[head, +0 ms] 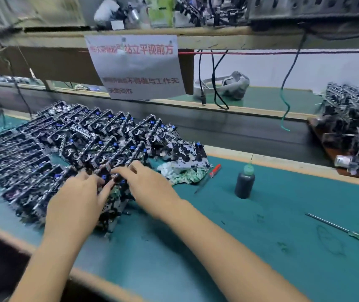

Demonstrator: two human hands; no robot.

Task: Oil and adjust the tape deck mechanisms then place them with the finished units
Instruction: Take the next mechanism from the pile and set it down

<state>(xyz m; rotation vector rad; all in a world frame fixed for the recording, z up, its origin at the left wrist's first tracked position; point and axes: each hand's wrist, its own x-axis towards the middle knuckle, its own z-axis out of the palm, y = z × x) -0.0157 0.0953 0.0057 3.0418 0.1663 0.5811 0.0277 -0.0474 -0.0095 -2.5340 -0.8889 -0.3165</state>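
1. Head view, the only one you've got: your left hand [77, 200] and right hand [146, 184] are both down on the near right corner of the big packed block of tape deck mechanisms [69, 144], which fills the left side of the green mat [261, 236].

2. Both hands sit on one mechanism [111, 192] at that near edge. Left fingers curl over its left side, right fingers reach across the top edge, so it looks like a two-handed grip. The frame is blurry, so you can't tell how tight the hold is.

3. Handling guess: these are stiff metal frames with small levers, springs and a circuit board hanging off them. Probably light, but snaggy and easy to bend. Hold the outer frame edges, not the little blue parts or the board, and lift straight up so it doesn't hook its neighbours.

4. Your oil bottle [244, 182] stands upright to the right, well apart from the pile. A red-handled screwdriver [212, 173] lies between them, beside a crumpled rag [180, 173] that has one loose mechanism resting on it.

5. A green-handled screwdriver [346, 232] lies at the near right.

6. Far right, another stack of units [353, 127] sits on a board, likely the finished pile.
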